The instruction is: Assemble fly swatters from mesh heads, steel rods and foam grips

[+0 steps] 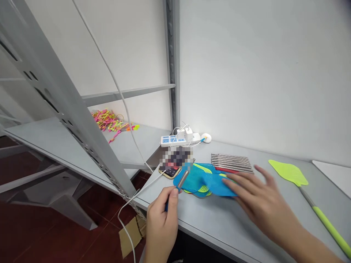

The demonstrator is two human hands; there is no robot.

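Observation:
My left hand is closed around the blue handle of a short metal rod, which points up and away. My right hand, a little blurred, has its fingers over the right edge of a blue fly swatter head; its thumb is hidden underneath and its outer finger sticks out. This head is smeared by motion over a pile of blue and yellow-green perforated swatter heads. Behind the pile lies a row of metal rods with a red one in front.
A phone and a power strip with white chargers stand behind the pile. A yellow-green fly swatter lies at right. A white cable hangs past the grey shelf post. Colourful pieces are heaped at left.

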